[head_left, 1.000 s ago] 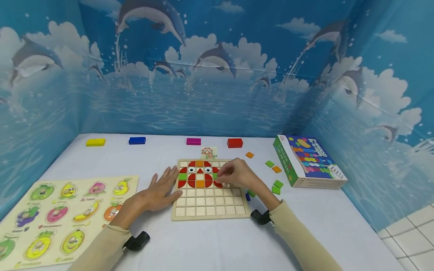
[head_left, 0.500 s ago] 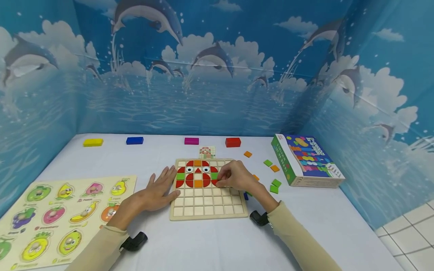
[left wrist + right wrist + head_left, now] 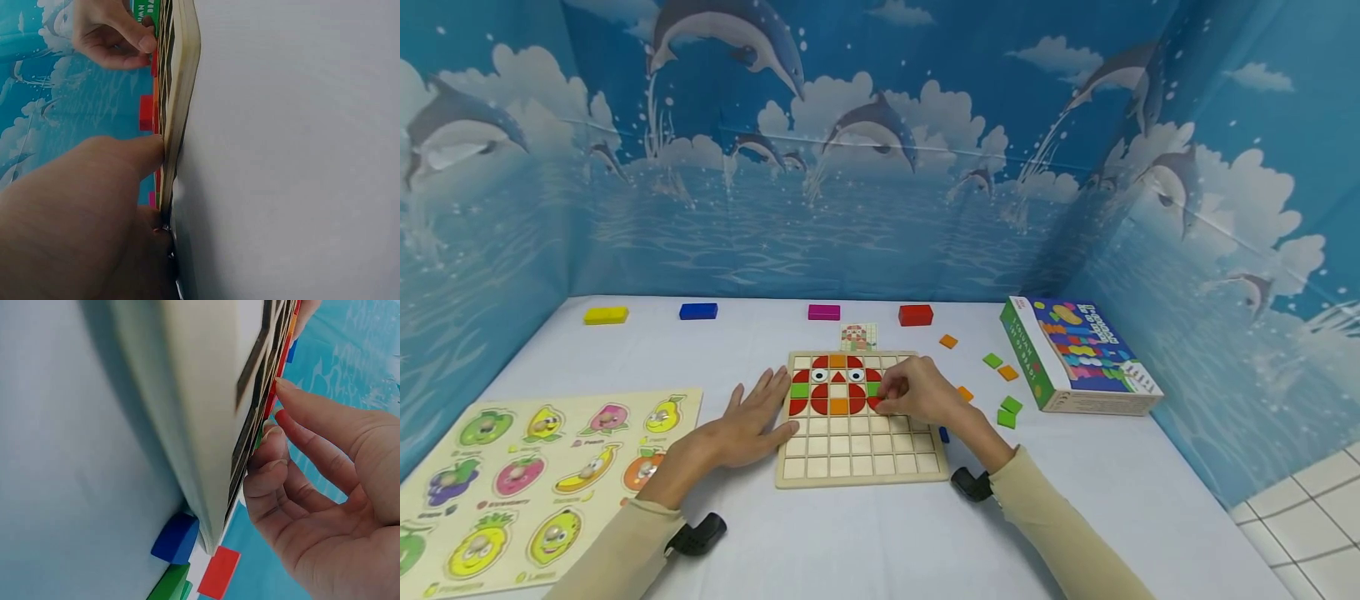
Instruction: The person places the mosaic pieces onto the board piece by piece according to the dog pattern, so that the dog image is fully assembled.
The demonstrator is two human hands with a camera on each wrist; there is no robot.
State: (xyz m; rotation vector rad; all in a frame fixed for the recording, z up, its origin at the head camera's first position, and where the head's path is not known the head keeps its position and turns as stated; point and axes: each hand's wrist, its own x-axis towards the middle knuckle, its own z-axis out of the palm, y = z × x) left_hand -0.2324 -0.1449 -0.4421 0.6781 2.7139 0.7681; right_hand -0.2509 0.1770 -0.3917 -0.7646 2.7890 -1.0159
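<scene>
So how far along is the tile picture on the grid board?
The top three rows of the board hold red, orange and green tiles. The right hand is fitting a red piece at that picture's right edge; the left hand steadies the board. The lower rows are empty, and loose tiles lie nearby.

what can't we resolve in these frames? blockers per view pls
- Head view: the piece under the right hand and the grid board cells there, hidden by its fingers.
- Head view: the small pattern card behind the board, too small to read.
- Left wrist view: the board face, seen edge-on; the left hand fills the lower frame.
- Right wrist view: the blue piece by the board, partly hidden by the board's edge.
</scene>
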